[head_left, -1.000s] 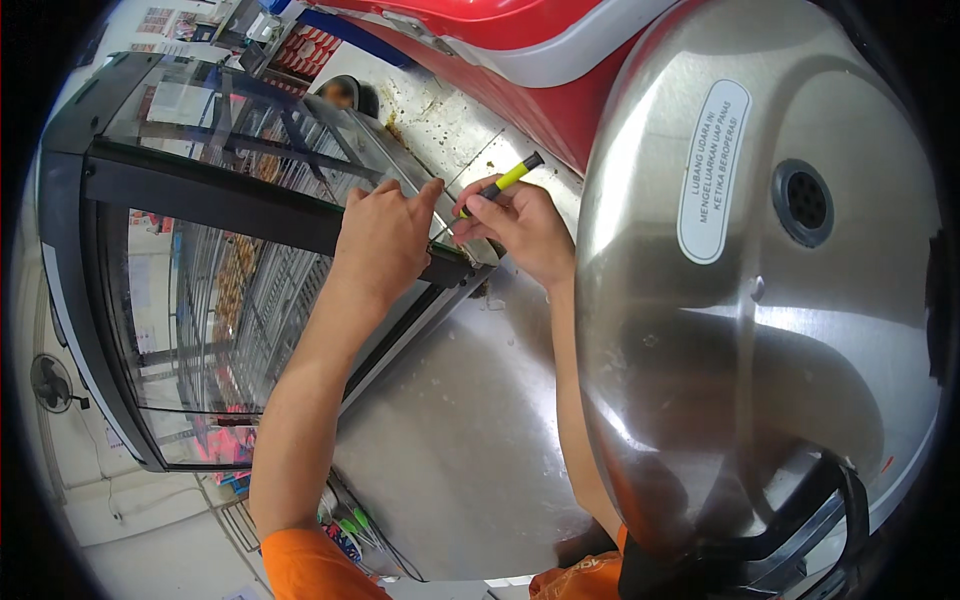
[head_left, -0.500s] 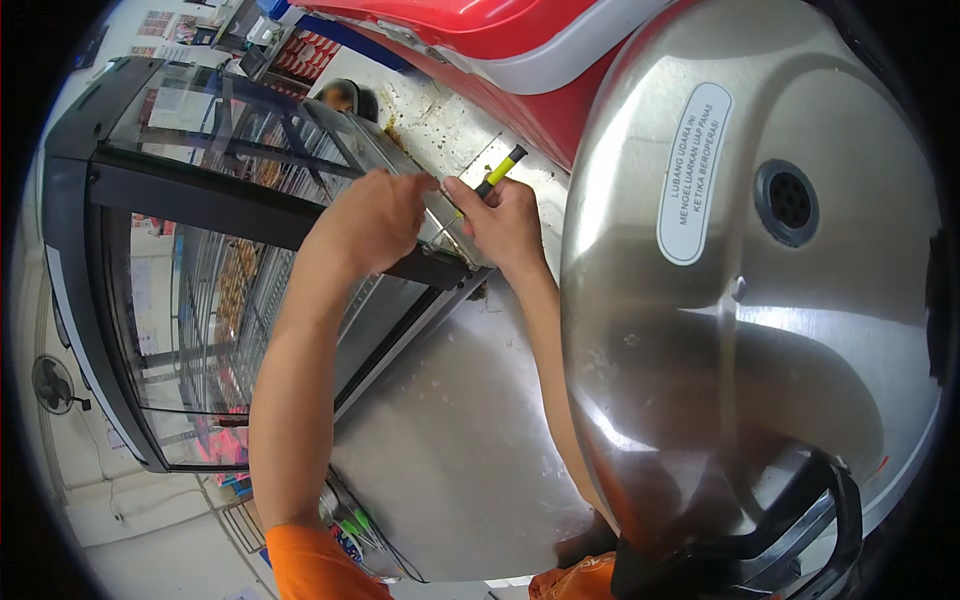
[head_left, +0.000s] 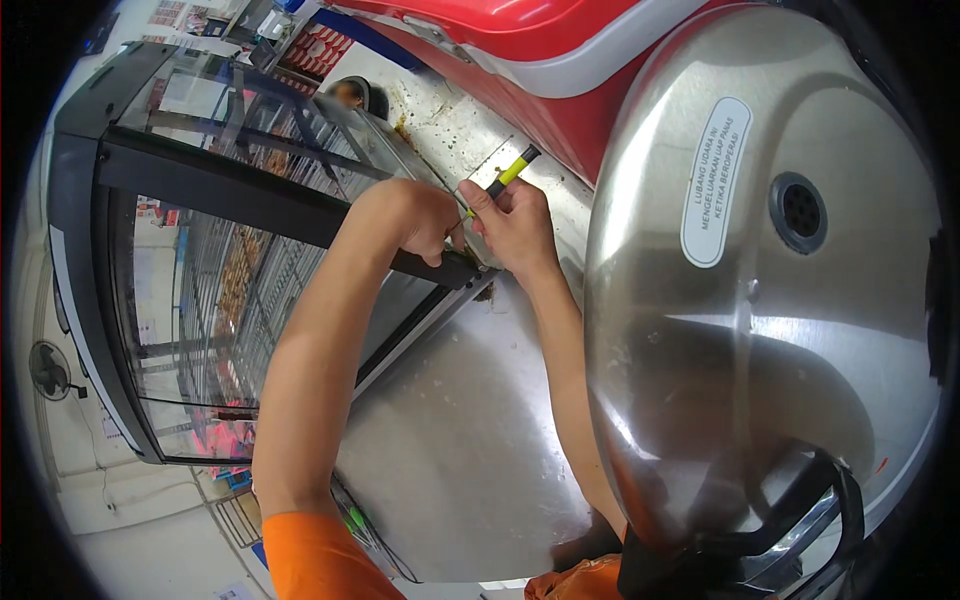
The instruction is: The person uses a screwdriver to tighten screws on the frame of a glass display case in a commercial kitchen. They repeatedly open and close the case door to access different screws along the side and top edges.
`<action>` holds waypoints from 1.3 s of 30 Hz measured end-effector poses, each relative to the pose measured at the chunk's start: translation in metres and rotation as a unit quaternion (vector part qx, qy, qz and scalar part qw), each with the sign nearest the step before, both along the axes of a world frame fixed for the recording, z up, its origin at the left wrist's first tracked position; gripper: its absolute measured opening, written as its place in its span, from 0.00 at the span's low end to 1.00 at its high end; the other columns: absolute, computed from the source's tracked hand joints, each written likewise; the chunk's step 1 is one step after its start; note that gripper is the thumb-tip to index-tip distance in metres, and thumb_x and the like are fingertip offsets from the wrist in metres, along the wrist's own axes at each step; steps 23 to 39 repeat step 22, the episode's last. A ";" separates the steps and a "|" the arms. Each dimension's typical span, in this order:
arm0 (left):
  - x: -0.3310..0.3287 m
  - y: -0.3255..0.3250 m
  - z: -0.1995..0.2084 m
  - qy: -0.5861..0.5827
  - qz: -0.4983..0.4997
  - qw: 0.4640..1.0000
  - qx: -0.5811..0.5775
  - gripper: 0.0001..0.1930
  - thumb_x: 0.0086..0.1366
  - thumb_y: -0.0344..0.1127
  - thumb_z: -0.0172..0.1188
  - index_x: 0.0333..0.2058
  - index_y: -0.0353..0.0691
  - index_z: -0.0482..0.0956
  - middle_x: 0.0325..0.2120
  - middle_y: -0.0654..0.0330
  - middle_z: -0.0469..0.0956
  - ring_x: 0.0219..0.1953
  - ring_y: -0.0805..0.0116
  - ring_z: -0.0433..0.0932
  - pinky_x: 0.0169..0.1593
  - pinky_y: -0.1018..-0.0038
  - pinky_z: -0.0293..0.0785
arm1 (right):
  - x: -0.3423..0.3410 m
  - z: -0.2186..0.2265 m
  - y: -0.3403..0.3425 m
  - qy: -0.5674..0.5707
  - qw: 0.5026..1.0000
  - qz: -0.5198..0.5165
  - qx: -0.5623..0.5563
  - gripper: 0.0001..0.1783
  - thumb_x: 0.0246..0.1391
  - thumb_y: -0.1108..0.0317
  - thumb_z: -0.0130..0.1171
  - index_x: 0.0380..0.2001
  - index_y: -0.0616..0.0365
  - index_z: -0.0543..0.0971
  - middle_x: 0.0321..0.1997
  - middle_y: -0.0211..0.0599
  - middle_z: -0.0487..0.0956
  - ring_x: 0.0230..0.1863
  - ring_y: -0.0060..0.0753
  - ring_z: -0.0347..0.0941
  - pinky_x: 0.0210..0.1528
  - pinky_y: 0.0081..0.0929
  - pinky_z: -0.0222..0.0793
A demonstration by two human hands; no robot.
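Observation:
My right hand (head_left: 520, 228) is closed around a screwdriver (head_left: 512, 171) with a yellow-and-black handle. Its thin shaft slants down and left toward my left hand (head_left: 420, 220). That hand is bent at the wrist over the near corner of a glass display case (head_left: 225, 190), its fingers curled down by the dark frame close to the shaft's end. Whatever those fingers pinch, if anything, is hidden behind the hand. Wire racks (head_left: 240, 270) show through the glass.
A large domed steel lid (head_left: 660, 330) with a black handle (head_left: 850, 510) stands close on my right. Behind it is a red box with a white rim (head_left: 590, 70). Dark crumbs and stains lie on the steel counter (head_left: 470, 420) beside the case.
My left hand has turned downward, its fingers now lower against the case's corner. The screwdriver stays in my right hand. The whole view has shifted slightly.

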State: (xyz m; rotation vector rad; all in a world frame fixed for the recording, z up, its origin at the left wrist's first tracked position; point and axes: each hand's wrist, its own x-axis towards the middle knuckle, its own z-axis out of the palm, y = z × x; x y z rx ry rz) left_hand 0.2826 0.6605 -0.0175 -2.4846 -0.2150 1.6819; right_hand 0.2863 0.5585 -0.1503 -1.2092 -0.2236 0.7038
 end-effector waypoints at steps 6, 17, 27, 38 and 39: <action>0.003 0.008 0.008 -0.119 -0.003 0.992 -0.044 0.20 0.46 0.39 0.72 0.41 0.47 0.86 0.36 0.58 0.84 0.42 0.57 0.82 0.47 0.64 0.76 | 0.006 -0.020 0.017 -0.058 0.995 -0.069 0.029 0.15 0.60 0.57 0.64 0.38 0.59 0.78 0.21 0.24 0.74 0.18 0.14 0.65 0.20 0.16 0.60; -0.039 -0.005 -0.009 -0.349 -0.028 0.934 0.075 0.07 0.44 0.31 0.64 0.23 0.36 0.84 0.27 0.51 0.83 0.37 0.52 0.83 0.41 0.62 0.81 | 0.011 -0.017 -0.007 0.136 0.947 0.102 0.273 0.12 0.63 0.67 0.57 0.42 0.67 0.76 0.37 0.38 0.78 0.32 0.26 0.77 0.37 0.30 0.79; -0.051 -0.023 -0.016 -0.407 -0.021 0.907 0.110 0.08 0.44 0.34 0.68 0.23 0.36 0.84 0.28 0.52 0.83 0.39 0.52 0.83 0.43 0.64 0.80 | 0.008 -0.028 -0.009 0.138 0.941 0.126 0.284 0.12 0.64 0.71 0.52 0.44 0.69 0.77 0.42 0.41 0.80 0.37 0.32 0.79 0.46 0.35 0.79; -0.051 -0.023 -0.016 -0.407 -0.021 0.907 0.110 0.08 0.44 0.34 0.68 0.23 0.36 0.84 0.28 0.52 0.83 0.39 0.52 0.83 0.43 0.64 0.80 | 0.008 -0.028 -0.009 0.138 0.941 0.126 0.284 0.12 0.64 0.71 0.52 0.44 0.69 0.77 0.42 0.41 0.80 0.37 0.32 0.79 0.46 0.35 0.79; -0.051 -0.023 -0.016 -0.407 -0.021 0.907 0.110 0.08 0.44 0.34 0.68 0.23 0.36 0.84 0.28 0.52 0.83 0.39 0.52 0.83 0.43 0.64 0.80 | 0.008 -0.028 -0.009 0.138 0.941 0.126 0.284 0.12 0.64 0.71 0.52 0.44 0.69 0.77 0.42 0.41 0.80 0.37 0.32 0.79 0.46 0.35 0.79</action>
